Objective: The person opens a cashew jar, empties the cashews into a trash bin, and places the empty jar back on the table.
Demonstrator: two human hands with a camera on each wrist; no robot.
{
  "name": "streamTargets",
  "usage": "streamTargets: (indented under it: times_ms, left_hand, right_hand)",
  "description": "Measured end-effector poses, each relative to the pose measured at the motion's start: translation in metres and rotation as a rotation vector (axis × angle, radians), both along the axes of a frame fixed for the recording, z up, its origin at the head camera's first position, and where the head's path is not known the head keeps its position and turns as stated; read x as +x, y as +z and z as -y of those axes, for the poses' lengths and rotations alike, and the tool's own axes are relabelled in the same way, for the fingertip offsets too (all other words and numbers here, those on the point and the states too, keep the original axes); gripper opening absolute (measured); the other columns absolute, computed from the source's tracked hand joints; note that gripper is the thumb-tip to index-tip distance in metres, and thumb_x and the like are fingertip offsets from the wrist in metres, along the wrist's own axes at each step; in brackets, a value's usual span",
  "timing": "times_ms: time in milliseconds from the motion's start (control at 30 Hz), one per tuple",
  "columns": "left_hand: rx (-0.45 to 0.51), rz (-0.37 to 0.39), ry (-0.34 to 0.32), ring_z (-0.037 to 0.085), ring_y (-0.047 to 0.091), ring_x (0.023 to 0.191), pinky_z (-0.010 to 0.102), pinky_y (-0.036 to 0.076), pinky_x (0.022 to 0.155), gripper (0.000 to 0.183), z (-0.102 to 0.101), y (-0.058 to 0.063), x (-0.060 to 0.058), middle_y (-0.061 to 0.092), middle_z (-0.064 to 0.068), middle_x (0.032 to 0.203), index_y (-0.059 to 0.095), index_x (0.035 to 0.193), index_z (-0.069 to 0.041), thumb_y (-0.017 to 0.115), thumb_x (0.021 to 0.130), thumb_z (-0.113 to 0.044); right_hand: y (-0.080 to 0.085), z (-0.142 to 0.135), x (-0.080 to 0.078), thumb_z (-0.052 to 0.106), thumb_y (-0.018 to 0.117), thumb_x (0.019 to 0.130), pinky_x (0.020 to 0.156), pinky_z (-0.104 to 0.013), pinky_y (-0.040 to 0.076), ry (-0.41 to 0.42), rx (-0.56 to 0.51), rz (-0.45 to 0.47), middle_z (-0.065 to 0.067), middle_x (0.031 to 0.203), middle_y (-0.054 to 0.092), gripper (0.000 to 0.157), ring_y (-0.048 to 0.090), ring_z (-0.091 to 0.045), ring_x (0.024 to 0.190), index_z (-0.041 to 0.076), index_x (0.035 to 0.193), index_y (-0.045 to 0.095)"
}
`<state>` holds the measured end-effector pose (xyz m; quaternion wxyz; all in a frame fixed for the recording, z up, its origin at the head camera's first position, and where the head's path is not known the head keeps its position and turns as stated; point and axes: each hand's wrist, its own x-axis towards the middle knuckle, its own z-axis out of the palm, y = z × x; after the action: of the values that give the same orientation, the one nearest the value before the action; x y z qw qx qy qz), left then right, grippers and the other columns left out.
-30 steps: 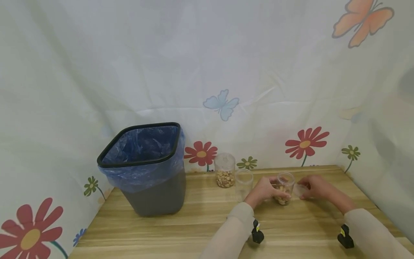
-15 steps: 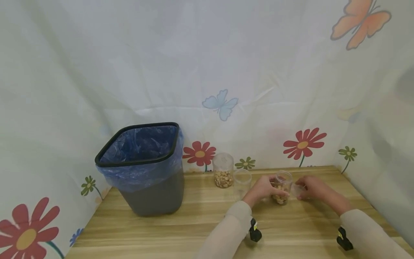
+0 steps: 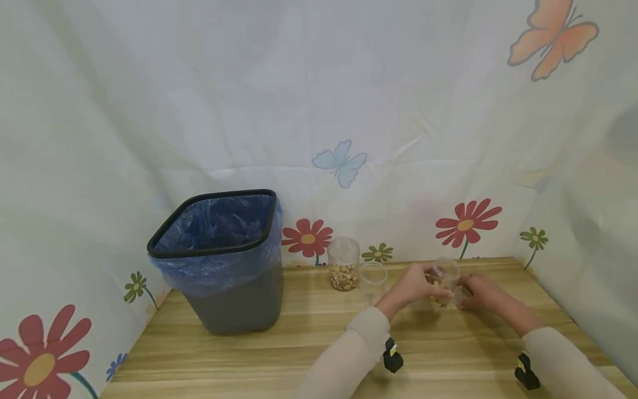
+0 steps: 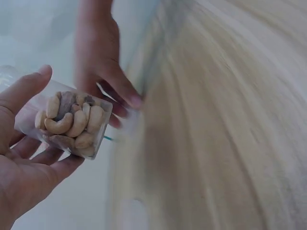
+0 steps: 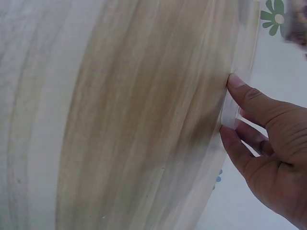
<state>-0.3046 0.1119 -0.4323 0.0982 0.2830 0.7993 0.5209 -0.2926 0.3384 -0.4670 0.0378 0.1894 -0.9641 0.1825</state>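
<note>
My left hand (image 3: 415, 284) grips a clear plastic jar (image 4: 79, 122) partly filled with cashews and other nuts. In the left wrist view fingers and thumb wrap its side, and the nuts lie toward its base. The head view shows its mouth uncovered, facing up. Just right of the jar, my right hand (image 3: 480, 293) pinches a thin clear lid (image 5: 230, 108) between thumb and fingertips, holding it close above the wooden table.
Left of the hands stand a clear jar (image 3: 373, 285) without a lid and a closed jar (image 3: 344, 271) of nuts. A grey bin (image 3: 244, 299) with a blue liner is at the left of the table (image 3: 319, 343). A printed curtain (image 3: 249, 111) hangs behind.
My left hand has shifted the jar slightly right and up, nearer to the right hand. The right hand with the lid has barely moved.
</note>
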Motion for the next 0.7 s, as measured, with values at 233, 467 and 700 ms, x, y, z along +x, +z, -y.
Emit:
streamTargets:
  times_ms: [233, 467, 700]
  left_hand:
    - [0.013, -0.009, 0.001, 0.002, 0.065, 0.091, 0.021, 0.054, 0.068, 0.033, 0.009, 0.033, 0.014, 0.067, -0.012, 0.097, 0.070, 0.105, -0.016, 0.090, 0.079, -0.020]
    - [0.034, -0.019, -0.009, 0.002, 0.065, 0.089, 0.023, 0.054, 0.066, 0.034, 0.023, 0.061, 0.025, 0.067, -0.010, 0.096, 0.069, 0.104, -0.019, 0.090, 0.078, -0.020]
    - [0.102, 0.003, -0.057, 0.002, 0.068, 0.086, 0.024, 0.056, 0.069, 0.039, 0.048, 0.095, 0.032, 0.070, -0.010, 0.099, 0.071, 0.112, -0.017, 0.090, 0.078, -0.016]
  right_hand:
    - [0.001, 0.000, 0.002, 0.016, 0.089, 0.077, 0.064, -0.034, 0.041, -0.012, 0.017, 0.011, -0.003, 0.079, 0.060, 0.044, 0.047, -0.017, 0.070, -0.011, 0.106, 0.069]
    - [0.001, -0.001, 0.001, 0.017, 0.089, 0.077, 0.067, -0.037, 0.046, 0.000, 0.050, -0.003, -0.006, 0.083, 0.066, 0.047, 0.050, -0.017, 0.072, -0.013, 0.109, 0.070]
    - [-0.001, -0.002, 0.001, 0.018, 0.091, 0.074, 0.064, -0.034, 0.043, 0.014, 0.066, -0.033, -0.003, 0.078, 0.063, 0.050, 0.046, -0.015, 0.069, -0.013, 0.107, 0.070]
